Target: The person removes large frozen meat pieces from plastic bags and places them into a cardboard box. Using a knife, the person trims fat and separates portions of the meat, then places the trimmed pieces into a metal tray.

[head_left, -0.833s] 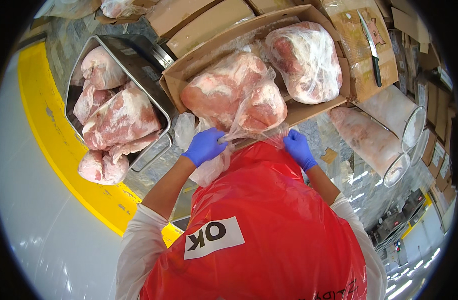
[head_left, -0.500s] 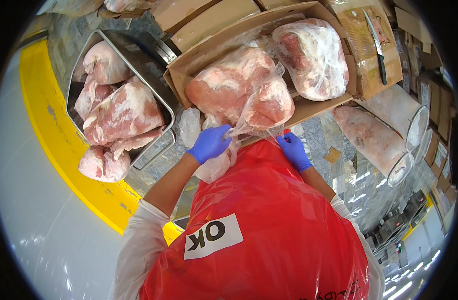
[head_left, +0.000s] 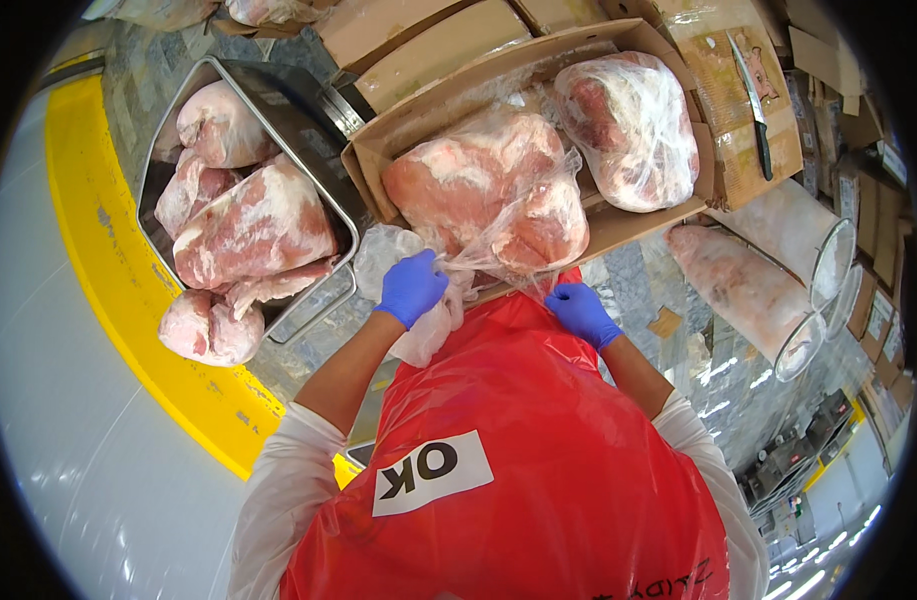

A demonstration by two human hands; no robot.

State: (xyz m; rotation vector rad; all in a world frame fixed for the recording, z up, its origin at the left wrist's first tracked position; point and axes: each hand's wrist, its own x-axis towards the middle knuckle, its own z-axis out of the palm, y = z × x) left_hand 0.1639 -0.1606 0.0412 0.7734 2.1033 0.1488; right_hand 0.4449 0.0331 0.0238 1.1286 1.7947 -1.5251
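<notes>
Both of my hands wear blue gloves and work at the near edge of an open cardboard box (head_left: 458, 88). My left hand (head_left: 411, 288) is closed on clear plastic wrap (head_left: 423, 335) that bunches up and hangs over the box's near left side. My right hand (head_left: 582, 313) pinches the wrap's edge at the near side of the box. In the box lies a large piece of raw meat (head_left: 478, 185), its right part covered by the stretched film. Beside it, at the right end, rests another piece of meat (head_left: 628, 130) wrapped in plastic.
To the left stands a metal bin (head_left: 350, 225) heaped with several pieces of meat (head_left: 263, 225). A knife (head_left: 750, 100) with a black handle lies on a cardboard box (head_left: 703, 45) at the right. Beyond are long wrapped pieces of meat (head_left: 743, 285). Closed boxes (head_left: 443, 50) line the back.
My left hand has drawn slightly left with the gathered wrap. My right hand has dipped a little, its fingers now curled in more. The view has shifted slightly.
</notes>
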